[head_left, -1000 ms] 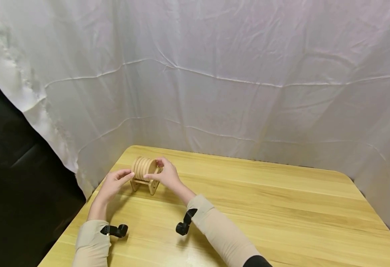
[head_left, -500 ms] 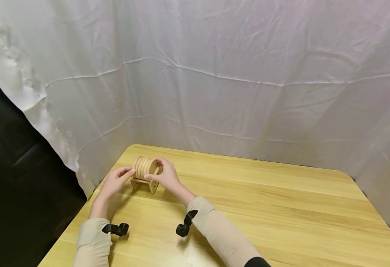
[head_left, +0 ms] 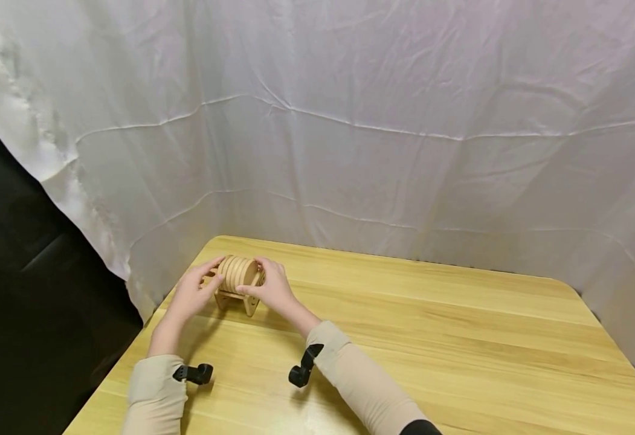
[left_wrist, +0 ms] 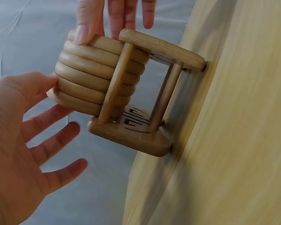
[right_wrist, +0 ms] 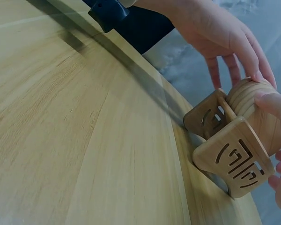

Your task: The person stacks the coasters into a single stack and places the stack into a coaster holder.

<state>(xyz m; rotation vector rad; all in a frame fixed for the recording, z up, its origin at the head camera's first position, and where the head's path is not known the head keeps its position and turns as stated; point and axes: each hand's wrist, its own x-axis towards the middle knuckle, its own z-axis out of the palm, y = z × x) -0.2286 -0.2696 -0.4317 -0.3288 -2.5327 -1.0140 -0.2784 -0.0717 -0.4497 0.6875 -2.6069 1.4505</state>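
Note:
A row of round wooden coasters (head_left: 237, 273) stands on edge in a small wooden holder (head_left: 251, 306) near the table's far left corner. Rods join the holder's two end plates, and the end plate (right_wrist: 234, 157) has cut-out slots. My left hand (head_left: 191, 294) holds the left end of the row between thumb and index finger; its other fingers spread free in the left wrist view. From the right, my right hand (head_left: 275, 290) grips the row, thumb on the near side and fingers at the far side. Its fingertips are partly hidden behind the coasters.
The wooden table (head_left: 431, 344) extends right and forward of the holder. A pale curtain (head_left: 350, 169) hangs behind and along the left, with a dark surface (head_left: 40, 290) beyond its left edge. Black wrist cameras (head_left: 200, 373) jut from both sleeves.
My left hand has moved slightly right and its index finger has gone up over the far side of the coasters. The right hand and the holder stay nearly as they were.

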